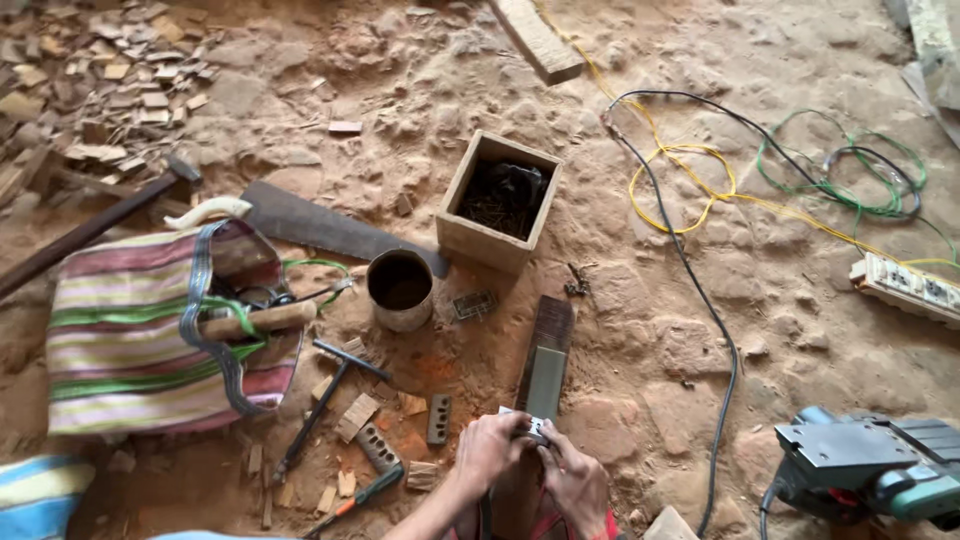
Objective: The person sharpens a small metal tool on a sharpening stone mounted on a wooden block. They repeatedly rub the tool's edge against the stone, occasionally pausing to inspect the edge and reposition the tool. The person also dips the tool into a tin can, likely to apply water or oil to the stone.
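The small metal blade [530, 428] sits low in the view, at the near end of a long sharpening stone [545, 370] on the dirt floor, pinched between the left hand [490, 450] and right hand [572, 478]. Both hands grasp it with fingertips close to its edge, so a slip on the stone could nick a finger or drop it into the sand.

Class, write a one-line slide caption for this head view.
Left hand and right hand grip a small metal piece above a sandy floor strewn with tools.

L hand [490, 447] & R hand [574, 478] together low center, fingers curled, fingertips touching, forearms angled inward.
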